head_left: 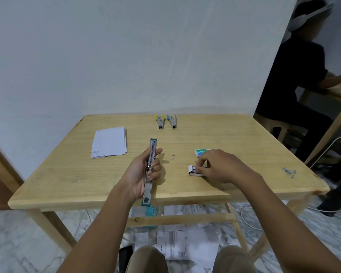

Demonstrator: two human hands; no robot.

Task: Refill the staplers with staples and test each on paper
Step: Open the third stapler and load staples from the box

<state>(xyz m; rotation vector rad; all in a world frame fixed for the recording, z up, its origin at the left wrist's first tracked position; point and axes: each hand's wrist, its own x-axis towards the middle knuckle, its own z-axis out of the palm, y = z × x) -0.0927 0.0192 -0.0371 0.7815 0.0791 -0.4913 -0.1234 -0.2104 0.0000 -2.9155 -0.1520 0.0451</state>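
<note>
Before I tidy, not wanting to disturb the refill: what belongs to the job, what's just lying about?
Job: long teal-ended metal stapler, open white staple box, green-and-white staple box, yellow-capped grey stapler, blue-capped grey stapler, white paper stack.
Lying about: loose metal staple bits, printed floor sheets, white cable.

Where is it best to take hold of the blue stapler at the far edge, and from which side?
Probably take the blue stapler at its middle, pinched across its narrow width from above and the right: the yellow stapler lies close on its left.
</note>
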